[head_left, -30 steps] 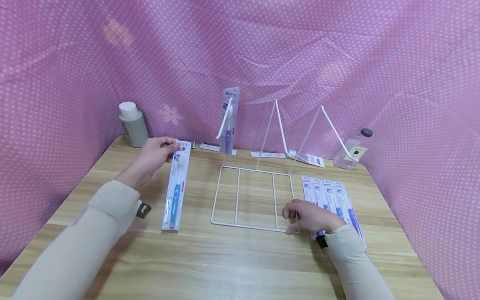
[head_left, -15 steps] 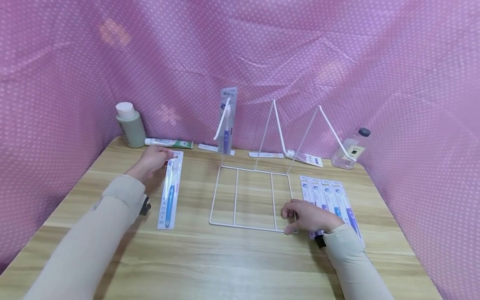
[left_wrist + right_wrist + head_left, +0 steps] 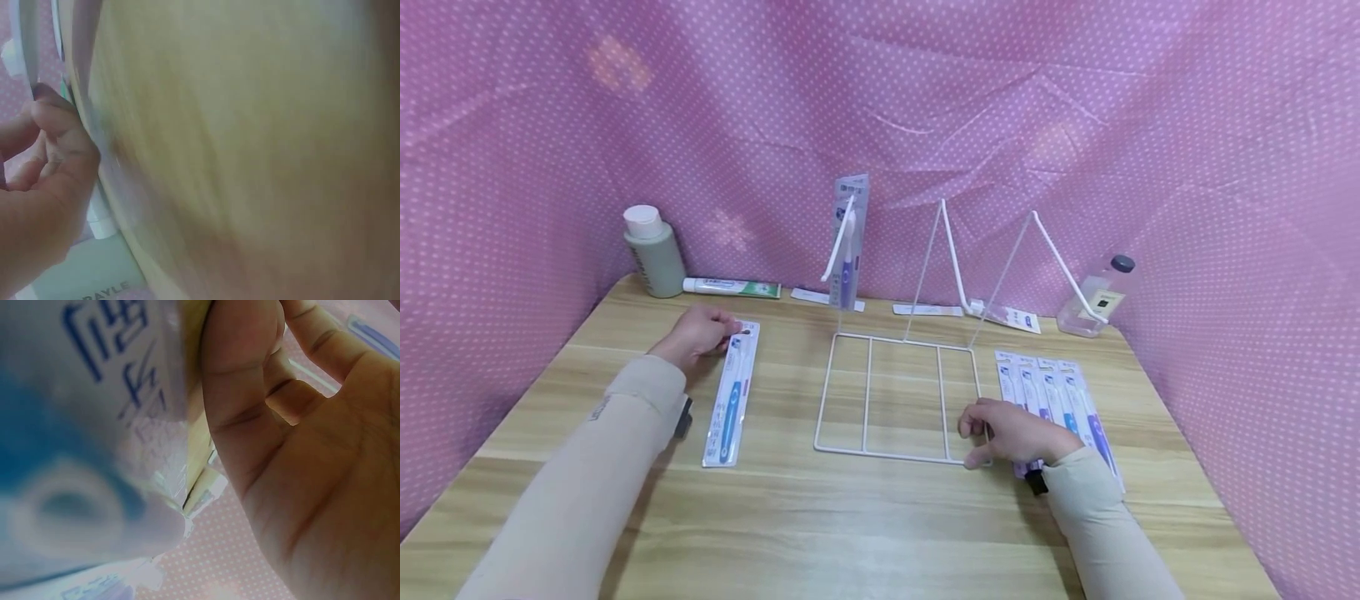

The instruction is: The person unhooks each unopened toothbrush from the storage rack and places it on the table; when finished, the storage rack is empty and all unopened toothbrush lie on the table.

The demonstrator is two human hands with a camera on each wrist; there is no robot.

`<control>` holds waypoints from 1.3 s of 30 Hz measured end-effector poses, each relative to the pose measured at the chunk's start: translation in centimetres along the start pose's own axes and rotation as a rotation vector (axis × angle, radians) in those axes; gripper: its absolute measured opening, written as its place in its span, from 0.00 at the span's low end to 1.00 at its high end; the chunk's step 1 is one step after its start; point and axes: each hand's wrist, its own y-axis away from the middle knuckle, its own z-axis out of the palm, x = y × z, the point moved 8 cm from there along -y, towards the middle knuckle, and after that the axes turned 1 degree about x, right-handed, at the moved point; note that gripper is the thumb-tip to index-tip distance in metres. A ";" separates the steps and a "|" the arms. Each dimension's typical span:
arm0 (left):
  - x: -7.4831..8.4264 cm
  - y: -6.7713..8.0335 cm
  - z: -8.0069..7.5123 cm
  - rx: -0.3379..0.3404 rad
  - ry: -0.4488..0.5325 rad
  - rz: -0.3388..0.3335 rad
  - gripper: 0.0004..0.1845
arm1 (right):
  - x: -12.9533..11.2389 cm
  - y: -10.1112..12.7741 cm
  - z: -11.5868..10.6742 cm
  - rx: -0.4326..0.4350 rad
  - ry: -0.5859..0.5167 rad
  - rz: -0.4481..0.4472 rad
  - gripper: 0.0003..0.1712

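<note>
My left hand (image 3: 698,335) pinches the top end of a packaged toothbrush (image 3: 730,400) with a blue handle, left of the wire rack. In the left wrist view, thumb and finger meet at the pack's pale edge (image 3: 26,44). A white wire rack (image 3: 867,400) stands mid-table; a packaged purple toothbrush (image 3: 847,271) hangs on its left hook. My right hand (image 3: 1018,432) rests by the rack's right front corner, fingers loosely bent; whether they touch the wire is unclear. Several packaged toothbrushes (image 3: 1067,392) lie in a row on the right, partly under that hand.
Along the back stand a grey-green bottle (image 3: 657,254) with a white cap and, at right, a clear bottle (image 3: 1093,300) with a dark cap. Toothpaste tubes (image 3: 730,287) and white strips (image 3: 927,310) lie between them. Pink dotted cloth (image 3: 895,100) encloses the table.
The left hand has brought the blue toothbrush pack leftward and down to the table, uncovering the toothpaste tube behind it. The right hand stays at the rack's corner.
</note>
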 end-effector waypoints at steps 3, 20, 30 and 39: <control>0.0 -0.1 0.1 -0.001 -0.016 0.015 0.14 | 0.1 0.0 0.0 0.000 -0.013 0.000 0.19; -0.3 -0.1 -0.2 0.045 -0.123 -0.027 0.15 | 0.1 -0.2 0.0 0.000 0.005 0.000 0.19; 0.3 0.1 0.4 0.066 -0.259 0.008 0.16 | 0.1 -0.2 0.1 0.008 0.006 -0.008 0.20; 0.2 0.1 0.5 0.093 -0.320 -0.003 0.15 | 0.2 -0.2 0.1 0.004 0.004 -0.004 0.19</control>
